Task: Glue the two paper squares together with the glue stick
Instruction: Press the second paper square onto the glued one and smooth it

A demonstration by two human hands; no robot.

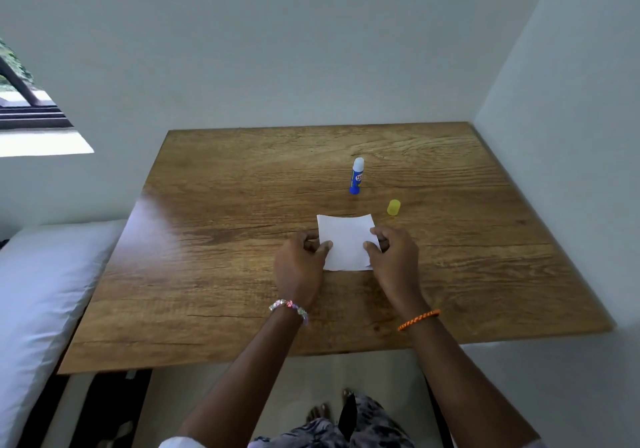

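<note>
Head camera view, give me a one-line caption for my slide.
Both hands pinch white paper on a wooden table, uncapped glue stick and yellow cap beyond.

Wooden table [242,274] against pale walls [277,49], window [31,108] at left.

There is just one camera, and it sits on the person's head. It looks forward and down at a wooden table [242,239] from above the near edge. The picture is very wide, so straight edges look a bit bent. Both arms reach in from the bottom, and the left hand [299,264] and right hand [394,257] are close, near the middle. Farther away the table meets a pale wall [311,49] at the back and on the right. A window [31,108] shows at the far left. At the very bottom you see the person's lap and bare feet [325,409] on the floor.
</note>
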